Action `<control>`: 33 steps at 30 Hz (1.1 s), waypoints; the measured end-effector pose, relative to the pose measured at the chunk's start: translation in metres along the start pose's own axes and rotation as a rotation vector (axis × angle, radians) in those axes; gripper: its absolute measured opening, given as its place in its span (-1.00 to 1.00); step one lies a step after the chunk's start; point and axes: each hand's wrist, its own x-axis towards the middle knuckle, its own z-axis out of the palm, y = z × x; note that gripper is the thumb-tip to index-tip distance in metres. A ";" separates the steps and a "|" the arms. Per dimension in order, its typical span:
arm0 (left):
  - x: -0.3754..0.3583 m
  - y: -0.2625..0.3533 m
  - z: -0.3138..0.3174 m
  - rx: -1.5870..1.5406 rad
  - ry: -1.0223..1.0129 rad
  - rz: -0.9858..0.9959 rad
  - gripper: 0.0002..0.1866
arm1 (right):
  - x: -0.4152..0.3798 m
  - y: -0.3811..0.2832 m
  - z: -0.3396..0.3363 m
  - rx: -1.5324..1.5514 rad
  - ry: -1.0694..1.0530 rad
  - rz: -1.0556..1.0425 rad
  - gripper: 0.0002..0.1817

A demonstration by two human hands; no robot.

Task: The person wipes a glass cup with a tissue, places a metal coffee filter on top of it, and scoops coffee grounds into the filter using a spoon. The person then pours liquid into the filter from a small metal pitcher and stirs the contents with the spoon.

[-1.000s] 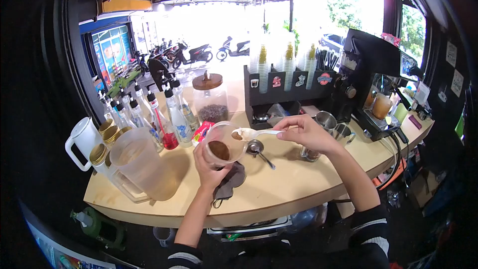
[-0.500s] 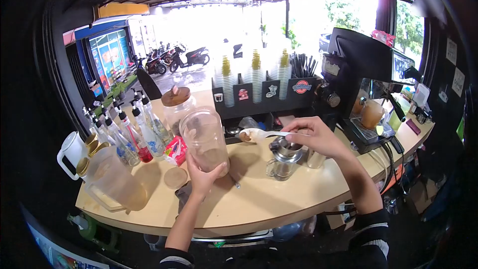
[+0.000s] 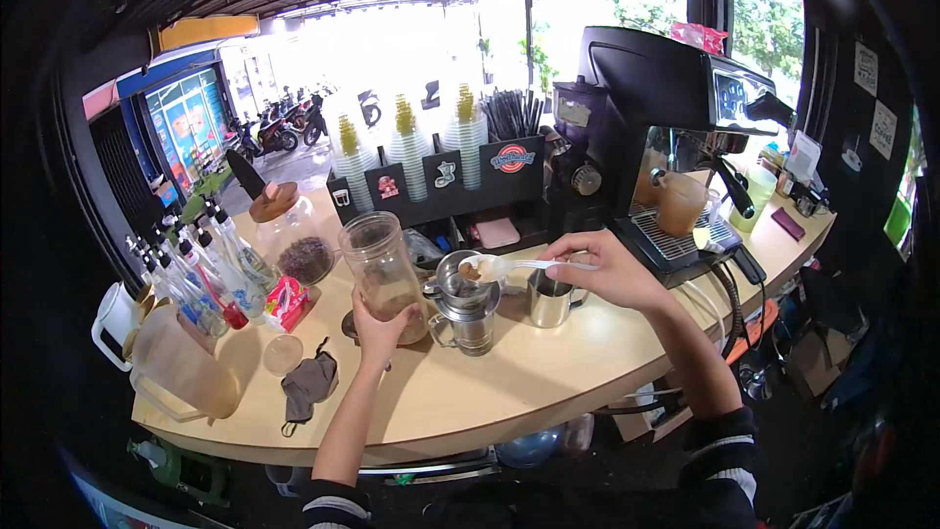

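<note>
My left hand (image 3: 383,329) is wrapped round the lower part of a clear plastic jar (image 3: 377,253), which stands lidless and nearly upright. Between the fingers of my right hand (image 3: 612,272) is the handle of a white spoon (image 3: 519,264), its bowl carrying brown powder. That bowl is above the mouth of a metal coffee dripper (image 3: 466,306), set on a small glass mug (image 3: 477,335). Just right of the mug stands a steel pitcher (image 3: 550,306), partly behind the spoon and my right hand. A round tan lid (image 3: 283,356) lies flat left of the jar.
Pump bottles (image 3: 227,260), a large cloudy jug (image 3: 181,367) and a wooden-lidded jar (image 3: 294,235) occupy the left. A dark cloth mask (image 3: 310,387) lies near the front. Behind is a black cup holder (image 3: 460,169); an espresso machine (image 3: 676,127) stands right.
My view has swung to the right. The spoon has come over the dripper from its place beside the jar. The jar is closer to the dripper, still in my left hand.
</note>
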 end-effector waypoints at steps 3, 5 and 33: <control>-0.005 -0.008 0.004 0.099 0.007 -0.020 -0.02 | -0.007 0.001 -0.003 0.015 -0.032 0.044 -0.79; -0.008 -0.014 0.004 0.130 -0.003 -0.025 0.00 | -0.009 0.001 -0.003 -0.002 -0.035 0.045 -0.79; -0.031 0.044 0.065 -0.242 -0.240 0.120 0.01 | 0.011 0.020 0.001 -0.372 0.168 -0.185 -0.83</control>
